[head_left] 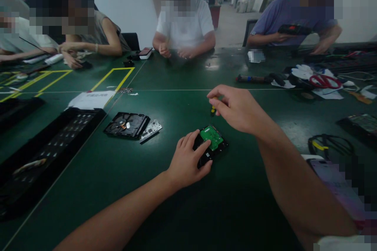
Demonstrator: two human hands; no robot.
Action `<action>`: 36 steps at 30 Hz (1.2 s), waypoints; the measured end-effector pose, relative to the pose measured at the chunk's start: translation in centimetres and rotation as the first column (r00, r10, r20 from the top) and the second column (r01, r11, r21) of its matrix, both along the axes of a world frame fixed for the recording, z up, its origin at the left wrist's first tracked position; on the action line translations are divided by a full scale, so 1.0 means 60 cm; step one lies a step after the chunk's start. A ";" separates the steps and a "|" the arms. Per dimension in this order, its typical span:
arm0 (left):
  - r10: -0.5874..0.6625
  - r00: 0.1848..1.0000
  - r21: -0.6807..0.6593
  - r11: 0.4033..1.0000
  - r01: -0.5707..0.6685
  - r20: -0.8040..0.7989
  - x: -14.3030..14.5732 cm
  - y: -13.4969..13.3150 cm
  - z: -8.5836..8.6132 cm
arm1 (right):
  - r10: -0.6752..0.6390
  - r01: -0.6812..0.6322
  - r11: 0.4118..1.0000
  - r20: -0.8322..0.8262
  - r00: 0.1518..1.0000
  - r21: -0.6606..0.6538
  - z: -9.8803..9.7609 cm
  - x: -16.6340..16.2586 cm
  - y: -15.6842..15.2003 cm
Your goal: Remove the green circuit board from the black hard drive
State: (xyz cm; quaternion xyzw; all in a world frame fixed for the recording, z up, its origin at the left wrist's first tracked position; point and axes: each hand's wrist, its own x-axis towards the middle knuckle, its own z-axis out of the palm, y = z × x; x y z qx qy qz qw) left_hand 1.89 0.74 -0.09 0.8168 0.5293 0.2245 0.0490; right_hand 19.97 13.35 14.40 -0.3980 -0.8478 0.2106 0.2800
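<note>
The left hand lies spread over the hard drive, steadying it; just beyond, the right hand pinches a screwdriver near the drive's far edge. Screw work seems in hand, calling for an upright tip seated squarely

The hard drive lies flat under my left hand, board side up and set at a slant to me. Its casing is black; a green circuit board is fitted across the far part, with a small white label on it, and another pale label shows on the black nearer me. My spread fingers cover its left side. In my right hand I pinch a small screwdriver, yellow and black, nearly upright, pointing down at the drive's far edge; I can't tell whether its tip touches.
</note>
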 end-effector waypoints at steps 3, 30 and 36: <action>-0.028 1.000 -0.002 1.000 0.028 -0.007 -0.001 0.001 -0.002 | 0.025 -0.026 0.998 0.030 0.999 0.061 0.000 -0.001 0.001; -0.039 0.999 -0.015 0.999 0.039 -0.017 -0.002 0.001 -0.003 | -0.003 0.001 0.999 0.038 0.999 0.052 0.003 0.002 0.000; -0.041 0.999 -0.013 0.999 0.041 -0.016 0.000 0.000 0.001 | 0.030 -0.030 0.999 0.014 0.999 0.031 0.005 0.002 -0.001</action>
